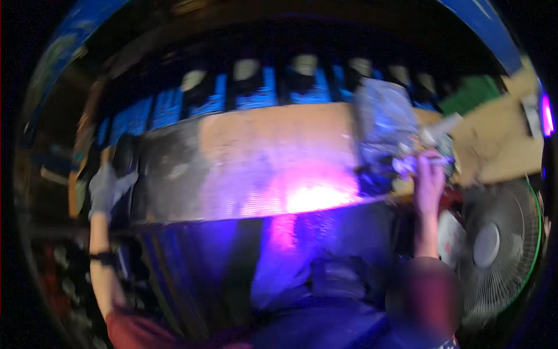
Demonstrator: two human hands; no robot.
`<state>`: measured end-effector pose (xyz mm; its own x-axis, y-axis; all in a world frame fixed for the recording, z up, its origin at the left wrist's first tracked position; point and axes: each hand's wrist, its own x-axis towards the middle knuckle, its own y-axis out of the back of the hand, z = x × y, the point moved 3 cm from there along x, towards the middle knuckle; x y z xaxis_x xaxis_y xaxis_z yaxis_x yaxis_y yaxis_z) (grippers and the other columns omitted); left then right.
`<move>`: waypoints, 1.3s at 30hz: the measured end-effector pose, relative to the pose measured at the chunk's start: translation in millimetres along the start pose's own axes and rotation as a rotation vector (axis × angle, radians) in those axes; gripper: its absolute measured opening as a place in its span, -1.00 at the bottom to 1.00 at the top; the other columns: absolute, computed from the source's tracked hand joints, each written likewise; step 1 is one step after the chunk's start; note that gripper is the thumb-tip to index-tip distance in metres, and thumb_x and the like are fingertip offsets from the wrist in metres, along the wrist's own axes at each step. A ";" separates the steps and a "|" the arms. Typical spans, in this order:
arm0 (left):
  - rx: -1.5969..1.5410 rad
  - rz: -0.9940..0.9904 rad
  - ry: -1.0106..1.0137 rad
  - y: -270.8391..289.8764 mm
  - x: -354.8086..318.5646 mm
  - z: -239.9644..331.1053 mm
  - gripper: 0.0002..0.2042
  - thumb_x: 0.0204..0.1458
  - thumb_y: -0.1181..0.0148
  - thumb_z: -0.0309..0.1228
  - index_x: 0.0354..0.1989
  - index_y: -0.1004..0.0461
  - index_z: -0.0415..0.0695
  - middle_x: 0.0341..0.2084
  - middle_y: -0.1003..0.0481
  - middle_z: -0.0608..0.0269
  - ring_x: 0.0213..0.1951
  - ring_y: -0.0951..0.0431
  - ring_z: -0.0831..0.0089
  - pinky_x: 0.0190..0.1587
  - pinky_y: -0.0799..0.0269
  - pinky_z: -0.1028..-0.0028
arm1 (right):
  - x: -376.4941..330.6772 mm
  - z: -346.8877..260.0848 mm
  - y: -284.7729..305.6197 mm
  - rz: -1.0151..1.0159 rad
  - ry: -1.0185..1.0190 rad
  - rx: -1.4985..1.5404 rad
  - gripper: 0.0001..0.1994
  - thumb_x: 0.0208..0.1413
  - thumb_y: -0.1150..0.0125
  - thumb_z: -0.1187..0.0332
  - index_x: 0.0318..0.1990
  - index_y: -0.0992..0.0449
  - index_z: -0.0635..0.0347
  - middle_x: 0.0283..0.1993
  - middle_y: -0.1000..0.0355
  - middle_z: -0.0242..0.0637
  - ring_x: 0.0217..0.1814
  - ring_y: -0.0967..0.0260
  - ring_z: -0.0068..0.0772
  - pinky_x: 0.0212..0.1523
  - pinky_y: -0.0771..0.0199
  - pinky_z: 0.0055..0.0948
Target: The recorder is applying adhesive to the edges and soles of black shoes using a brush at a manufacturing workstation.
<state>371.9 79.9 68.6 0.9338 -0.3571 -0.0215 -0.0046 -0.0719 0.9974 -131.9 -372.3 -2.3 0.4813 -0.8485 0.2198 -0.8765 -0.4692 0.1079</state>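
Note:
On the left, my left hand [106,189] wears a pale grey glove. Its thumb and fingers are around a dark elongated object [123,157] at the left end of the bench; blur hides what kind it is. My right hand [429,177] is at the right end, its fingers bent down over a cluster of small pale items [407,166]. Whatever lies between those fingers is too smeared to name. Just beyond them sits a crumpled clear plastic bag [386,110], with a whitish tube-like piece [443,128] to its right.
The bench top [279,131] has a dark grey sheet [171,168] on its left part and bright violet light along its front edge. Behind stands a row of dark items with pale ovals [247,70] between blue supports. A round fan [487,244] stands at the lower right, near cardboard [494,136].

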 end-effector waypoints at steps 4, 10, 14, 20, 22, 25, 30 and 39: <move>0.142 -0.073 -0.383 2.9 -66.1 96.6 0.09 -0.36 -0.51 -0.02 0.39 -0.03 -0.10 -0.11 -0.47 -0.20 -0.06 -0.52 -0.15 0.02 -0.46 0.08 | -7.3 -22.5 -6.0 -0.099 0.158 -0.203 -0.96 0.31 -0.03 0.46 -0.16 -0.36 0.20 -0.15 -0.50 -0.26 -0.21 -0.40 -0.52 -0.17 -0.42 -0.48; 0.365 -0.190 -0.617 10.2 -97.0 149.5 0.25 -0.49 -0.56 0.11 0.46 0.05 0.00 -0.12 -0.44 -0.14 -0.04 -0.51 -0.03 0.05 -0.43 0.11 | -1.7 -32.3 -26.0 -0.313 0.276 -0.383 -0.90 0.20 -0.12 0.48 -0.17 -0.40 0.25 -0.14 -0.50 -0.25 -0.17 -0.42 -0.49 -0.10 -0.41 -0.45; 0.100 0.019 -0.514 27.2 -109.2 157.7 0.21 -0.43 -0.58 0.04 0.47 0.06 0.05 -0.11 -0.46 -0.13 -0.07 -0.54 -0.06 0.00 -0.46 0.09 | -1.9 -36.5 -21.7 -0.259 0.265 -0.345 -0.92 0.18 -0.13 0.50 -0.19 -0.43 0.25 -0.12 -0.51 -0.25 -0.14 -0.43 -0.47 -0.06 -0.41 -0.46; -0.831 0.672 -0.498 33.6 -152.1 203.3 0.21 -0.38 -0.65 -0.37 0.46 0.15 -0.18 0.08 -0.43 0.00 0.02 -0.52 0.23 0.17 -0.41 0.28 | -4.4 -33.9 -17.6 -0.224 0.263 -0.393 -0.88 0.23 -0.16 0.46 -0.13 -0.45 0.27 -0.12 -0.50 -0.24 -0.16 -0.44 -0.49 -0.11 -0.45 -0.46; -1.122 0.498 -0.563 -0.3 -171.5 229.4 -0.18 -0.08 -0.41 -0.35 0.35 -0.06 -0.21 0.08 -0.43 0.10 0.03 -0.51 0.30 0.12 -0.43 0.31 | -9.5 -24.4 -12.5 -0.157 0.170 -0.500 -0.87 0.25 -0.16 0.44 -0.13 -0.44 0.29 -0.15 -0.49 -0.23 -0.18 -0.45 -0.50 -0.16 -0.47 -0.48; -1.292 0.320 -0.655 -38.5 -197.9 241.0 -0.54 0.19 -0.10 -0.33 0.23 -0.24 -0.24 0.10 -0.40 0.05 0.11 -0.43 0.23 0.20 -0.33 0.27 | -29.7 -9.2 -3.9 0.081 0.046 -0.094 -0.87 0.36 -0.02 0.40 -0.16 -0.41 0.29 -0.22 -0.47 -0.28 -0.30 -0.48 -0.53 -0.25 -0.55 -0.52; -0.811 0.492 -1.006 -53.9 -246.4 225.5 -0.63 0.06 -0.15 -0.55 0.08 -0.36 -0.25 0.05 -0.42 -0.16 0.05 -0.47 -0.15 0.13 -0.35 -0.12 | -53.1 -2.2 -32.8 0.080 -0.064 0.265 -0.83 0.40 0.06 0.31 -0.17 -0.37 0.21 -0.23 -0.52 -0.17 -0.36 -0.47 -0.52 -0.36 -0.50 -0.54; -0.869 0.350 -0.967 -84.1 -261.3 205.3 -0.44 -0.10 -0.23 -0.20 0.08 -0.42 -0.28 0.05 -0.38 -0.17 0.05 -0.39 -0.14 0.16 -0.27 -0.07 | -40.5 -31.9 -168.7 -0.346 -0.196 0.235 -0.85 0.32 -0.11 0.33 -0.23 -0.36 0.21 -0.43 -0.49 -0.29 -0.55 -0.44 -0.56 -0.54 -0.43 -0.59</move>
<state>54.9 -11.9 -23.8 0.3038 -0.7699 0.5613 0.3740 0.6382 0.6729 -3.9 -250.9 1.6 0.7584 -0.6515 0.0194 -0.6481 -0.7568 -0.0850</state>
